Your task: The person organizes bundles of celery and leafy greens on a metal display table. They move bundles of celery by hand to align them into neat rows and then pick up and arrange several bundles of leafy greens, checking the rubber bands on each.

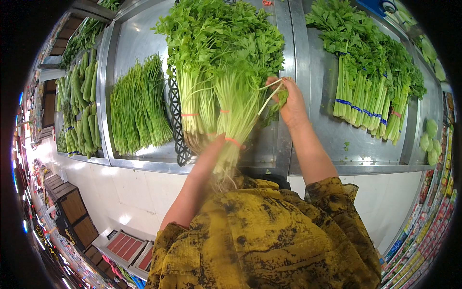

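A leafy celery bunch [240, 108] with pale stalks, orange bands and stringy roots lies towards me, its root end near my shirt. My left hand [225, 141] is at its lower band, mostly hidden beneath the stalks, and appears to support the bunch. Thin loose celery stalks [270, 98] run from the bunch's right side to my right hand [287, 99], which pinches them between its fingers; some leaves hang by the palm. More banded celery bunches [189, 94] with roots lie just left of the held one, over a black plastic lattice [175, 119].
Garlic-chive-like green bundles [139, 108] lie to the left in the metal display tray [140, 164]. Beyond a divider are long green gourds [86, 126]. Blue-banded celery [364, 97] fills part of the right tray, with pale green chayote-like vegetables [431, 141] at far right. Metal dividers [301, 54] separate the trays.
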The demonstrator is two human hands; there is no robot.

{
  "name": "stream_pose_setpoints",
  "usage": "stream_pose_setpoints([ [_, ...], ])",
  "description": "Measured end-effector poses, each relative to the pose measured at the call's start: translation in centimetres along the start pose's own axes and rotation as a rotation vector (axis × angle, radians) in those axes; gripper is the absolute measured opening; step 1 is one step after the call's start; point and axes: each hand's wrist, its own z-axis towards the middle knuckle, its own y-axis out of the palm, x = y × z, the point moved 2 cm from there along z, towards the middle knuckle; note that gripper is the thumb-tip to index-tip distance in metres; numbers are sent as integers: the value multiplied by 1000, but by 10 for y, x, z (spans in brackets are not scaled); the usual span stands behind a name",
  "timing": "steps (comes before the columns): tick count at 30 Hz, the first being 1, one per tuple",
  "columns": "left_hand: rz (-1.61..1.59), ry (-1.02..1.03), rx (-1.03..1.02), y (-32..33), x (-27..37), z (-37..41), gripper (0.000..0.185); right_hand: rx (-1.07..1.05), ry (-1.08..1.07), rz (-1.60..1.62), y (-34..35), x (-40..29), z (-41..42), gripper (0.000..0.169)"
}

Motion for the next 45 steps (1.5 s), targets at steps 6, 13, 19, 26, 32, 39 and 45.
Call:
stream_pose_setpoints([
  [6, 604, 274, 97, -46, -23, 6, 76, 135, -218, -176, 13, -69, 16, 10],
  [13, 867, 345, 126, -41, 16, -23, 83, 179, -790, 378, -68, -297, 77, 11],
  [19, 780, 285, 166, -22, 15, -21, 84, -318, -527, -574, 24, -218, 25, 18],
  [26, 743, 228, 32, -22, 22, -26, 93, -678, -225, -986, 55, -16, -70, 9],
  [32, 446, 137, 0, 1, 34, -40, 89, -708, -447, -1014, 52, 23, -81, 9],
  [39, 547, 196, -11, -18, 19, -27, 89, -917, -944, -1319, 58, 21, -86, 9],
  [45, 598, 229, 27, -21, 18, -29, 86, -153, -137, -665, 28, -6, -30, 10],
])
